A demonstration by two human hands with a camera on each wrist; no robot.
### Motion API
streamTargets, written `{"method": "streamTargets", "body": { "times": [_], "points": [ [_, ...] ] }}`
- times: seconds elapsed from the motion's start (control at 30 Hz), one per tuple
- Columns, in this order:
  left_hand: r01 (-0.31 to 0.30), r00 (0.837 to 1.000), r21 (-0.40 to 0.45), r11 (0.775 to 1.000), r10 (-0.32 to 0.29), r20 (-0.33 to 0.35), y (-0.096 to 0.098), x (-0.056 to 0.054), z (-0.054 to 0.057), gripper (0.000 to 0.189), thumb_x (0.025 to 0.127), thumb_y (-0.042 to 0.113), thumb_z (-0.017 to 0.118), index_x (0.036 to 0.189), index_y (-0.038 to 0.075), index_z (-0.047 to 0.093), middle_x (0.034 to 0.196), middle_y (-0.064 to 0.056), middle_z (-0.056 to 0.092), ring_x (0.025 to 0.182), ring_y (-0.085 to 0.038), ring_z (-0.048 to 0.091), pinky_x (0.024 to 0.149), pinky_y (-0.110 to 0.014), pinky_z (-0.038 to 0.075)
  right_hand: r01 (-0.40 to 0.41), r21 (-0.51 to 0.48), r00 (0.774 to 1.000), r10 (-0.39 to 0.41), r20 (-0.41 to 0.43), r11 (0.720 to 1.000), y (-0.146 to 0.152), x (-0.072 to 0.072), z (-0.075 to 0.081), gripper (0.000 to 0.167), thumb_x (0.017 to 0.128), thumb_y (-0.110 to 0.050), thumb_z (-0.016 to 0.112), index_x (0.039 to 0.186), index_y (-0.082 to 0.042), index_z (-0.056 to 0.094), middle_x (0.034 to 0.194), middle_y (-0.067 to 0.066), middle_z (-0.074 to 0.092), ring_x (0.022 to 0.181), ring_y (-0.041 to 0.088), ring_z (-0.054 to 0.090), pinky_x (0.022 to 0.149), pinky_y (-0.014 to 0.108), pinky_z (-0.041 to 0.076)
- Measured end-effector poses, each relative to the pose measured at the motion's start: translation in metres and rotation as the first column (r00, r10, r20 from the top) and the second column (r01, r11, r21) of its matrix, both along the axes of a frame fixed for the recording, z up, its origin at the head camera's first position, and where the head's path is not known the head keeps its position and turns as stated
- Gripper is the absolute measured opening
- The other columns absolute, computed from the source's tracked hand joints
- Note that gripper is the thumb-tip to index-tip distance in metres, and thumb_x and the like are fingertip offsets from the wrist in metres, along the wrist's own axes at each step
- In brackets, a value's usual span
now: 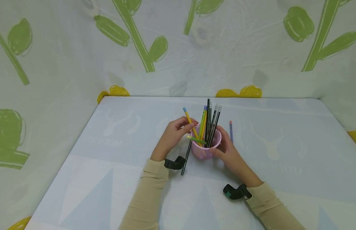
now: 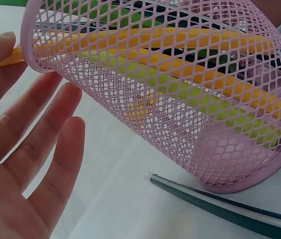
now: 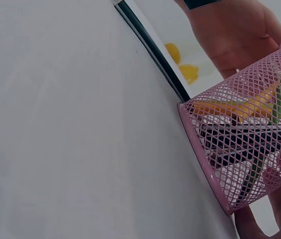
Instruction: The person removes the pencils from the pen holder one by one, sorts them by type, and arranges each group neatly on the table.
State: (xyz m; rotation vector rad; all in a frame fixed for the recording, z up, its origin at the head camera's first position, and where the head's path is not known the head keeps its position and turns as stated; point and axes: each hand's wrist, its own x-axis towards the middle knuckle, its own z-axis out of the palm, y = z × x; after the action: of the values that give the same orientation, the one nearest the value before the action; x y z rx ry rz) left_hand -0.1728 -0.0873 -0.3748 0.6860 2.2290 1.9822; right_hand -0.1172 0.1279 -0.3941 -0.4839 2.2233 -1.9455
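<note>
Just left of the pink mesh cup (image 1: 203, 154), the left hand (image 1: 173, 134) pinches a yellow pencil (image 1: 188, 116) between thumb and finger; the pencil's lower end is inside the cup. A black pencil (image 1: 188, 153) lies beside the cup's left side. The cup holds a cluster of black pencils (image 1: 215, 124). The right hand (image 1: 227, 149) grips the cup's right side, fingers curled round it. A blue pencil (image 1: 231, 132) lies farther right of the cup.
</note>
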Motion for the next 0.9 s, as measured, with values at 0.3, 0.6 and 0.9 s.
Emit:
{"method": "streamTargets", "body": {
  "times": [0.3,0.6,0.9],
  "points": [
    [-0.001,1.000,0.009,1.000,0.001,0.027,0.001,0.000,0.002,0.033,0.088,0.037,0.053,0.101,0.007,0.062,0.106,-0.012,0.061,0.096,-0.022,0.057,0.078,-0.037,0.047,0.001,0.005,1.000,-0.001,-0.002,1.000,-0.001,0.002,0.005,0.070,0.085,-0.007,0.055,0.141,-0.020,0.016,0.143,0.007,0.021,0.128,0.029,0.024,0.100,0.054,0.018],
    [-0.038,0.999,0.042,0.998,0.037,0.007,0.002,0.011,0.025,0.020,0.092,0.021,0.050,0.097,0.005,0.061,0.094,-0.012,0.063,0.091,-0.020,0.057,0.077,-0.044,0.045,-0.008,-0.004,1.000,0.007,-0.023,1.000,0.004,-0.007,-0.016,0.070,0.085,-0.015,0.058,0.140,-0.029,0.017,0.142,-0.001,0.023,0.127,0.026,0.026,0.100,0.055,0.019],
    [-0.052,0.998,0.016,0.999,0.052,0.020,0.005,0.005,0.012,0.025,0.090,0.032,0.052,0.098,0.011,0.062,0.098,-0.007,0.063,0.090,-0.017,0.056,0.078,-0.042,0.046,-0.015,-0.006,1.000,0.015,0.013,1.000,0.002,-0.003,-0.008,0.070,0.085,-0.009,0.056,0.140,-0.028,0.017,0.143,0.003,0.021,0.127,0.028,0.026,0.100,0.055,0.020]
  ]
}}
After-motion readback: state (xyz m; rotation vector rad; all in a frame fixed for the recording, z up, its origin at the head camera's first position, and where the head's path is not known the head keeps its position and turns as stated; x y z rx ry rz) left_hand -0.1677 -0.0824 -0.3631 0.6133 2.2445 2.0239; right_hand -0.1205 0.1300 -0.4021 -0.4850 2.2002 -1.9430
